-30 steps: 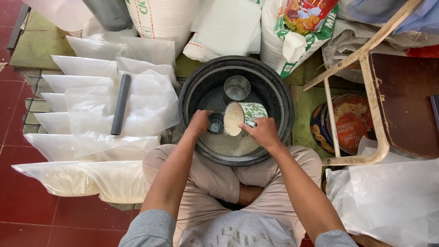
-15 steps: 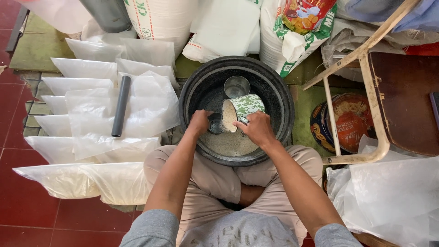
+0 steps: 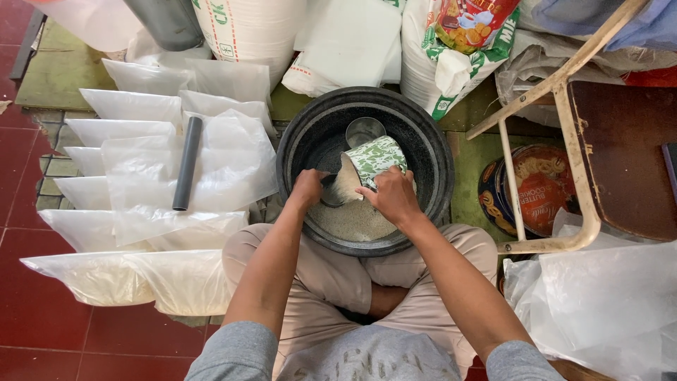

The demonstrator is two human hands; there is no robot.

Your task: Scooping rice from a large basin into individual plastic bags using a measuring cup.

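Plastic bags (image 3: pixel 141 162), sacks (image 3: pixel 451 49) around basin (image 3: pixel 437 152)

Sacks (image 3: pixel 437 49) crowd the basin's (image 3: pixel 430 141) far rim, stool frame (image 3: pixel 564 134) blocks its right — left rim is freer.

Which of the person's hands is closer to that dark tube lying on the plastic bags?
Left. The left hand is at the near-left inside of the black basin, on the side of the dark tube. The right hand holds the patterned can farther away.
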